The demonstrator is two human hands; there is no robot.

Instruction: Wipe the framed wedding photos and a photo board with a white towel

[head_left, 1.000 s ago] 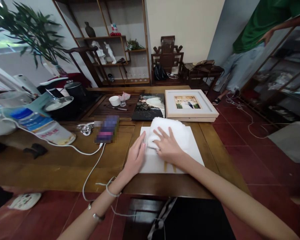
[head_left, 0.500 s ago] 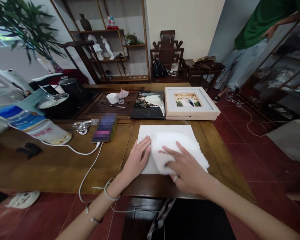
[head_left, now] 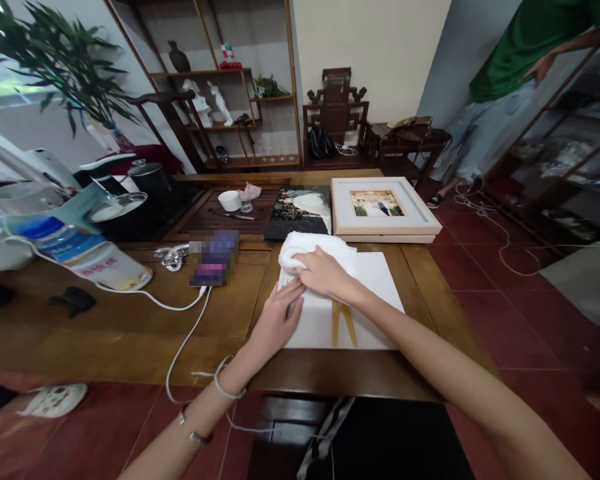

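A flat white board (head_left: 370, 313) with a gold mark lies on the wooden table (head_left: 130, 333) in front of me. My right hand (head_left: 325, 275) presses a bunched white cloth (head_left: 305, 245) onto the board's far left corner, fingers curled over it. My left hand (head_left: 276, 319) lies flat on the board's left edge, fingers stretched out, holding nothing.
Behind the board lie a dark photo print (head_left: 300, 212) and a white framed picture (head_left: 380, 210). A phone (head_left: 214, 257) on a white cable, a plastic bag (head_left: 80, 250), a kettle (head_left: 147, 179) and a small cup (head_left: 229, 200) sit left. A person in green (head_left: 510, 87) stands at the right.
My right hand slid the cloth from the board's near right part up to its far left corner. The left hand stayed on the left edge.
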